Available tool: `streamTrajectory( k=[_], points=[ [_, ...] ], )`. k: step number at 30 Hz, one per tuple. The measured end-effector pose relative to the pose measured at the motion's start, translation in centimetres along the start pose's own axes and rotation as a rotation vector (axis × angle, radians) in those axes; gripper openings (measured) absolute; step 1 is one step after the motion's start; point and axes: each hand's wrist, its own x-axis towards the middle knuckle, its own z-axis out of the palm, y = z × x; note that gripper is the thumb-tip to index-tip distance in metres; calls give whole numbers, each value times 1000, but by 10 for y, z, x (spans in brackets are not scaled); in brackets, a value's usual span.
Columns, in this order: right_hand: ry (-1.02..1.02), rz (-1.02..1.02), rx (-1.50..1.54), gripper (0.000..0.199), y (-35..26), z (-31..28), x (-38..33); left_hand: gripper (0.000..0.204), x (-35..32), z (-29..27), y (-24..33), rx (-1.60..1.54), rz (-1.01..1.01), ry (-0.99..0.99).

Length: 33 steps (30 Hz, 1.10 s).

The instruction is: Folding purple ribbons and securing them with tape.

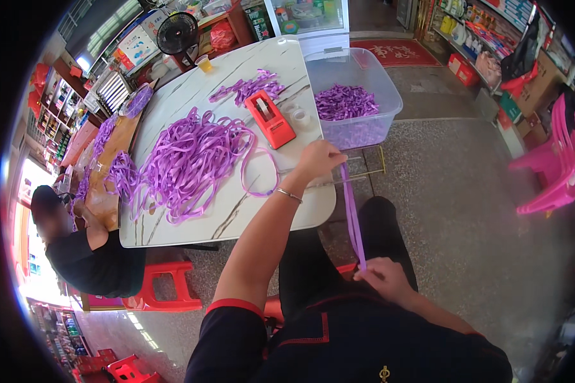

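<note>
A purple ribbon strap (351, 214) runs doubled between my hands, above my lap. My left hand (319, 159) pinches its upper end just past the right edge of the marble-patterned table (262, 220). Close to my body, my right hand (384, 279) has its fingers closed on the lower end. A large heap of purple straps (191, 159) lies on the table to the left of my left hand. One loose loop (243, 175) reaches from the heap toward my left forearm. Beyond my left hand stands a red tape dispenser (269, 119).
Right of the table, a clear plastic bin (390, 108) holds folded purple straps. Clear tape rolls (298, 115), a smaller strap pile (255, 86) and a cup (204, 63) are on the table. Another person (96, 249) sits at left, by a wooden table. Pink chairs (556, 159) stand right.
</note>
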Motion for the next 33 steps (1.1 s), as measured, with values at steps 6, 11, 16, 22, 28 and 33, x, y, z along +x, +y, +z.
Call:
streamTrajectory(
  k=[6, 11, 16, 22, 28, 33],
  points=[
    [-64, -413, -249, 10, 5, -8, -40, 26, 0, 3, -4, -9, 27, -8],
    [-77, -137, -198, 16, 3, -6, -56, 29, -1, 2, -1, 26, 14, -43],
    [-124, -24, 28, 20, 20, 2, -61, 28, -1, 2, 6, 27, -32, -67],
    [-179, -90, 69, 24, -12, -18, -53, 25, -2, 1, 3, 20, -33, -24],
    [-177, -522, -52, 23, -84, -72, 21, 24, -2, 2, -5, 31, 22, -5],
    [43, -712, -97, 15, -136, -95, 130, 19, -2, 9, -9, -62, 40, 72]
  ],
)
